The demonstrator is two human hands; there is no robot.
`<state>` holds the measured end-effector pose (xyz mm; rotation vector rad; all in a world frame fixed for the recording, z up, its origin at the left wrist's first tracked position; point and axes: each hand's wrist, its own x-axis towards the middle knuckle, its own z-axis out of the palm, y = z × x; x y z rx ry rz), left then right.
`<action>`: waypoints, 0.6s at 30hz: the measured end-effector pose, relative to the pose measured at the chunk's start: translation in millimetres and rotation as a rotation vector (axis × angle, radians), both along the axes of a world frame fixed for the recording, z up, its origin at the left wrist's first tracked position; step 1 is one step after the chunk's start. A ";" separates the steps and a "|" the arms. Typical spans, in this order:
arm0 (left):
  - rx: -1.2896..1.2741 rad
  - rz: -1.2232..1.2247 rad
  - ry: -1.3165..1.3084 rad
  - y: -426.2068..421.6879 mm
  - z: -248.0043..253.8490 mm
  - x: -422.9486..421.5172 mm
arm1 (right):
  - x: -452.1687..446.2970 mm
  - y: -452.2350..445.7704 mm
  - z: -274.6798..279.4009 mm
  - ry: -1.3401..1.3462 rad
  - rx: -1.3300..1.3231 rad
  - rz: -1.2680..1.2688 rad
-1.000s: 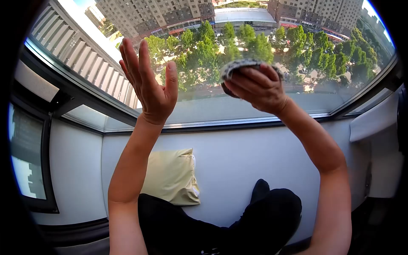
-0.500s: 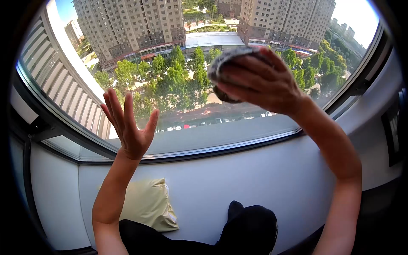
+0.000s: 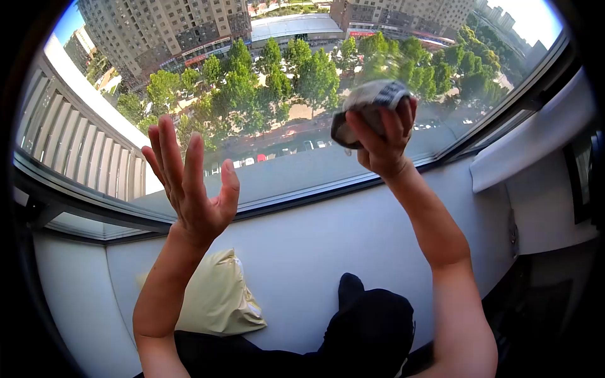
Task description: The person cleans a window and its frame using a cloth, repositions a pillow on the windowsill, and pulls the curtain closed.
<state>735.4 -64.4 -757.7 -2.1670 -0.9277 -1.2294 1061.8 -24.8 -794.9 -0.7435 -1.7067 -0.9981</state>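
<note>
My right hand (image 3: pixel 386 135) grips a bunched cloth (image 3: pixel 368 101), dark and whitish with a checked patch, up against or close to the window glass (image 3: pixel 265 179). Whether the cloth touches the pane I cannot tell. A hazy streak shows on the glass just above the cloth. On the left, my left hand (image 3: pixel 192 179) is raised with its fingers stretched upward and the thumb apart, holding nothing. It is in front of the left part of the window; contact with the glass cannot be made out.
Below the window runs a dark frame (image 3: pixel 302 200) above a white sill (image 3: pixel 296 252). A pale yellow pillow (image 3: pixel 217 296) lies by my left forearm. My black-clad knee (image 3: pixel 372 327) rests on the sill. White fabric (image 3: pixel 535 138) hangs at right. Outside are trees and tall buildings.
The right hand with the cloth has moved down, its wrist turned so the fingers point upward. My left hand stays spread, nearly in place. The view has shifted slightly.
</note>
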 end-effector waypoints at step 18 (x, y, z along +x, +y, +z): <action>-0.364 -0.105 0.145 -37.4 -45.7 10.6 | 51.3 -65.0 -178.5 0.003 -0.613 -0.008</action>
